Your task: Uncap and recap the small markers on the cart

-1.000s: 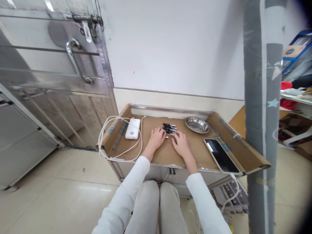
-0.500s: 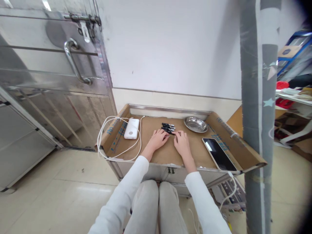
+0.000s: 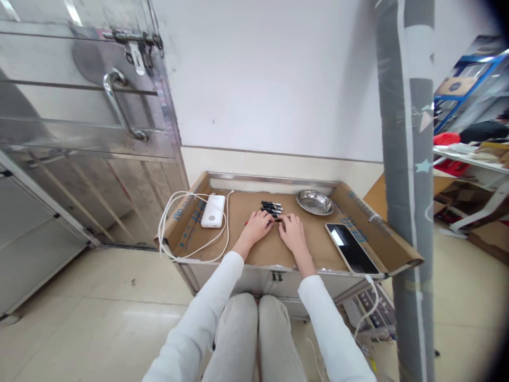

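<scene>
Several black pens point(image 3: 271, 207) with silvery ends lie side by side, close together, on the brown cardboard tabletop point(image 3: 274, 252). My left hand point(image 3: 257, 229) is at their near left, its fingers curled down over a slim pen. A small red end point(image 3: 245, 223) shows beside that hand; the rest is mostly hidden below the palm. On the right, my right hand point(image 3: 292, 232) faces it, fingers bent and fingertips against the near pen's end. Only a narrow gap separates the two hands.
A white power bank point(image 3: 213, 211) with a looped white cable point(image 3: 227, 233) lies on the left. To the right are a round metal dish point(image 3: 315, 203) and a phone point(image 3: 352, 249) with a cable. Cardboard walls point(image 3: 377, 228) edge the table; a grey wrapped post point(image 3: 411, 212) stands beside it.
The view has shifted slightly. The red end now shows left of my left hand, and my right hand's fingertips have shifted slightly at the near pen. The other pens lie as before.
</scene>
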Action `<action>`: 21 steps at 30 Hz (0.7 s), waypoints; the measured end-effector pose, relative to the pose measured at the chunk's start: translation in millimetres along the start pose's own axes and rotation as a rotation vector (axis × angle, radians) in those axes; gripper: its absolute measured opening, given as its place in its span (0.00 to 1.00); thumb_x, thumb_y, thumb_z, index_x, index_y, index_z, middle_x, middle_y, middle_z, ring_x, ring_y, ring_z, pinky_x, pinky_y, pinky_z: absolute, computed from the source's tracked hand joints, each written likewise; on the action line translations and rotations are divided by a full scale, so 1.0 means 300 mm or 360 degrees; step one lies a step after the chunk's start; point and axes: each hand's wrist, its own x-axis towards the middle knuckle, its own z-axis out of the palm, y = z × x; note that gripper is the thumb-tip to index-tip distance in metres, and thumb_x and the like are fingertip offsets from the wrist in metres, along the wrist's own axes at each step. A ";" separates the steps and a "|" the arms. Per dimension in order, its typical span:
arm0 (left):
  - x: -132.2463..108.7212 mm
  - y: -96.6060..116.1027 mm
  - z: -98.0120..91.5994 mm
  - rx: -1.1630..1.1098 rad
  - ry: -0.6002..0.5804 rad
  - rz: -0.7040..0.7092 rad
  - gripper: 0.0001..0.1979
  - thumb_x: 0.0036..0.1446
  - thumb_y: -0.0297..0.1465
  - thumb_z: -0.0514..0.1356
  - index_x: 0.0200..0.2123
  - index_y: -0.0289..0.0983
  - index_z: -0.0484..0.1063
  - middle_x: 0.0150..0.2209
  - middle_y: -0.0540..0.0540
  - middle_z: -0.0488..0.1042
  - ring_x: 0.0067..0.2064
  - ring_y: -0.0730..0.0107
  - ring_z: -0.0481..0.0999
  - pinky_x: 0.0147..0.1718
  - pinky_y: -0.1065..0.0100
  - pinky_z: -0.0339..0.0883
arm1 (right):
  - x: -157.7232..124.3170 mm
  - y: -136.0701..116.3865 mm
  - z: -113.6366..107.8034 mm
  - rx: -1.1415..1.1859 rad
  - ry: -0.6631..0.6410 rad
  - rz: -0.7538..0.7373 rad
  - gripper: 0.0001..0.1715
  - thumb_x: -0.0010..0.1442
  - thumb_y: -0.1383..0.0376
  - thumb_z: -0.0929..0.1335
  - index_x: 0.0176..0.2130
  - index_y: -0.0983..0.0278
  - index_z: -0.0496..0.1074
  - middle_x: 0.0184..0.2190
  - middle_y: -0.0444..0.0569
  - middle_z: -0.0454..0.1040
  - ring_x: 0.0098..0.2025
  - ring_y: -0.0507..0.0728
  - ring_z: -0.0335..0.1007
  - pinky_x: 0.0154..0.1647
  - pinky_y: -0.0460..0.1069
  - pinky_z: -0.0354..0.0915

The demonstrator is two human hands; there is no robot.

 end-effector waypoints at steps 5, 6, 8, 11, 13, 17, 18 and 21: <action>0.006 -0.001 0.005 0.0016 -0.0001 -0.0005 0.07 0.63 0.30 0.52 0.39 0.38 0.69 0.41 0.45 0.71 0.46 0.63 0.67 0.47 0.62 0.58 | -0.003 0.003 0.000 -0.0038 -0.0042 0.0052 0.11 0.63 0.65 0.60 0.41 0.63 0.70 0.39 0.52 0.68 0.43 0.59 0.60 0.44 0.51 0.55; 0.006 -0.002 0.006 0.0018 0.0000 -0.0020 0.07 0.63 0.30 0.52 0.39 0.38 0.69 0.41 0.45 0.71 0.46 0.63 0.67 0.47 0.62 0.58 | -0.004 0.002 -0.003 -0.0049 -0.0049 0.0067 0.11 0.63 0.65 0.59 0.40 0.64 0.70 0.39 0.52 0.68 0.43 0.59 0.60 0.44 0.51 0.55; 0.006 -0.006 0.010 0.0024 0.0018 -0.0058 0.07 0.63 0.31 0.51 0.39 0.39 0.69 0.42 0.45 0.71 0.46 0.64 0.67 0.47 0.62 0.58 | -0.007 -0.002 -0.011 -0.0077 -0.0061 0.0096 0.12 0.64 0.66 0.58 0.40 0.64 0.69 0.39 0.53 0.69 0.43 0.59 0.60 0.43 0.51 0.54; 0.005 -0.012 0.019 0.0044 0.0051 -0.0096 0.06 0.62 0.31 0.52 0.38 0.39 0.68 0.43 0.45 0.71 0.46 0.63 0.68 0.47 0.62 0.58 | -0.011 -0.011 -0.023 -0.0113 -0.0074 0.0114 0.12 0.64 0.67 0.58 0.40 0.64 0.69 0.39 0.54 0.69 0.43 0.59 0.61 0.43 0.51 0.54; 0.004 -0.014 0.023 0.0047 0.0056 -0.0097 0.06 0.62 0.31 0.52 0.38 0.39 0.68 0.42 0.45 0.71 0.46 0.63 0.68 0.47 0.62 0.58 | -0.012 -0.016 -0.030 -0.0113 -0.0090 0.0090 0.12 0.64 0.67 0.58 0.40 0.64 0.69 0.39 0.54 0.70 0.43 0.59 0.61 0.43 0.51 0.53; 0.003 -0.011 0.022 0.0020 0.0070 -0.0084 0.06 0.62 0.31 0.53 0.39 0.39 0.68 0.42 0.46 0.71 0.46 0.63 0.68 0.47 0.62 0.58 | -0.012 -0.019 -0.037 -0.0093 -0.0131 0.0026 0.12 0.65 0.67 0.58 0.41 0.63 0.69 0.40 0.53 0.70 0.43 0.58 0.61 0.44 0.50 0.53; 0.002 -0.010 0.020 0.0013 0.0069 -0.0077 0.06 0.62 0.31 0.53 0.39 0.39 0.68 0.41 0.46 0.71 0.46 0.64 0.68 0.47 0.62 0.58 | -0.012 -0.019 -0.038 -0.0093 -0.0137 0.0020 0.12 0.65 0.67 0.58 0.41 0.63 0.69 0.40 0.53 0.70 0.43 0.58 0.62 0.44 0.50 0.53; -0.001 -0.007 0.013 -0.0011 0.0060 -0.0058 0.06 0.62 0.31 0.53 0.39 0.39 0.68 0.41 0.46 0.71 0.46 0.64 0.68 0.47 0.63 0.58 | -0.013 -0.020 -0.039 -0.0109 -0.0139 0.0022 0.12 0.65 0.67 0.58 0.41 0.64 0.69 0.40 0.53 0.71 0.43 0.58 0.62 0.44 0.50 0.53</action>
